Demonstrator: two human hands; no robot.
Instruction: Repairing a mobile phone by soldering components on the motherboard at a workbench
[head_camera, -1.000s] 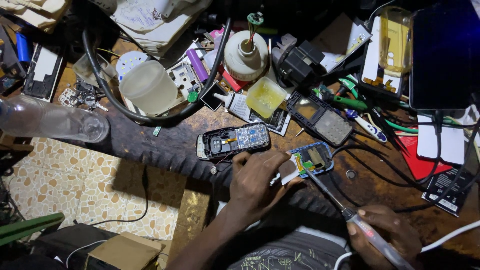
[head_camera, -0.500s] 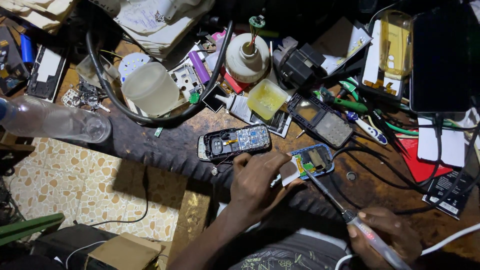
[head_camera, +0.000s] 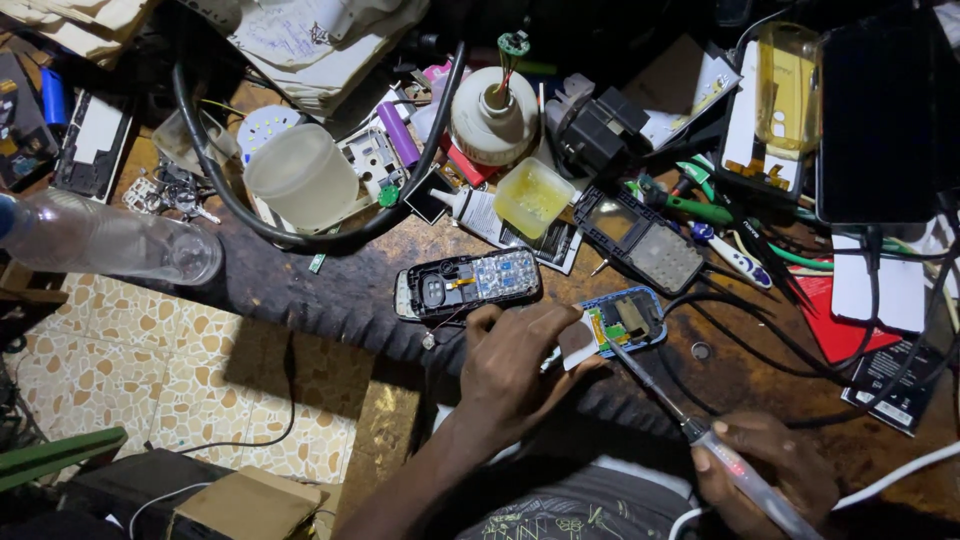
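Left hand (head_camera: 520, 365) still pins small blue-edged phone circuit board (head_camera: 618, 322) on dark tabletop (head_camera: 330, 290). Right hand (head_camera: 770, 475), grip closed round slim soldering iron (head_camera: 700, 440), tip unmoved on board.

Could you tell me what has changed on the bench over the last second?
Almost nothing. The left hand still pins the small blue-edged circuit board, and the right hand still holds the soldering iron with its tip on that board. The opened phone lies where it was; only the view shifted slightly.
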